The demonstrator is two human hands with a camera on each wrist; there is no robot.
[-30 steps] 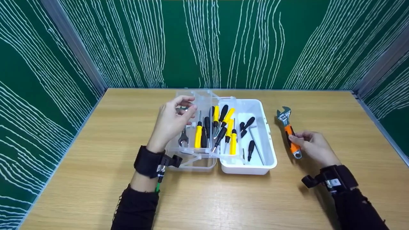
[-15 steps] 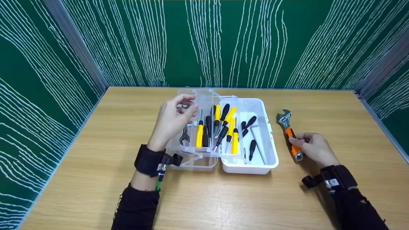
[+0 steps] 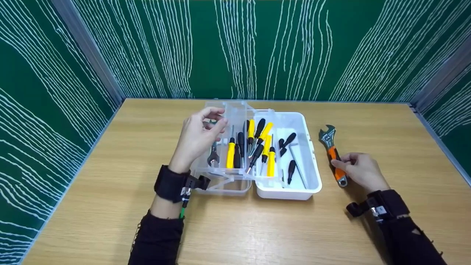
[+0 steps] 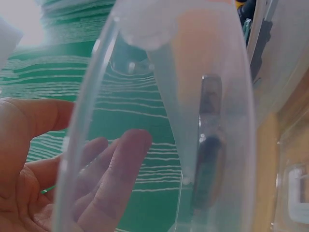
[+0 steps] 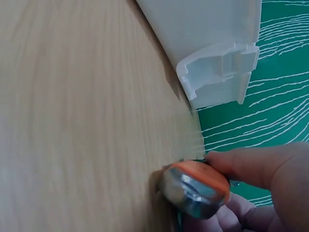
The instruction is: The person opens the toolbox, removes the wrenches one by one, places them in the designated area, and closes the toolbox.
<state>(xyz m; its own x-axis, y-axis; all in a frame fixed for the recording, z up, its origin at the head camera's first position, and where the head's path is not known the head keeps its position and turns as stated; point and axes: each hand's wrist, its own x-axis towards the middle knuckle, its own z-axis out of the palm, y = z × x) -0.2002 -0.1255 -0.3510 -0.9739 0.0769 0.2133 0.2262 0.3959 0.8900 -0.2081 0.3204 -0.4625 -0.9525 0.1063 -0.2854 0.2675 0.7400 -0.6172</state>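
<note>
At the right of the head view, my right hand [image 3: 362, 169] pinches the orange-and-black handle of an adjustable wrench [image 3: 332, 147], its metal head pointing away from me. In the right wrist view, thumb and fingers lie on either side of the handle's end [image 5: 195, 188], close over the tabletop. My left hand [image 3: 198, 138] is over the left side of the toolbox with fingers loosely bent, thumb and fingertips apart and nothing between them. Clear plastic covers part of those fingers [image 4: 113, 179] in the left wrist view. Under this hand, an open-ended wrench [image 3: 213, 158] lies in the clear tray [image 3: 206, 169], partly hidden.
The open toolbox has a white bin [image 3: 311, 176] on its right and clear hinged trays on its left. Yellow-handled screwdrivers [image 3: 230, 154], black-handled ones [image 3: 291, 169] and a hex key [image 3: 298, 165] lie inside. Green panels [image 3: 272, 48] with white lines surround the wooden table [image 3: 243, 228].
The head view has shifted slightly. My right hand and the adjustable wrench have come a little toward the toolbox and toward me. My left hand has hardly moved.
</note>
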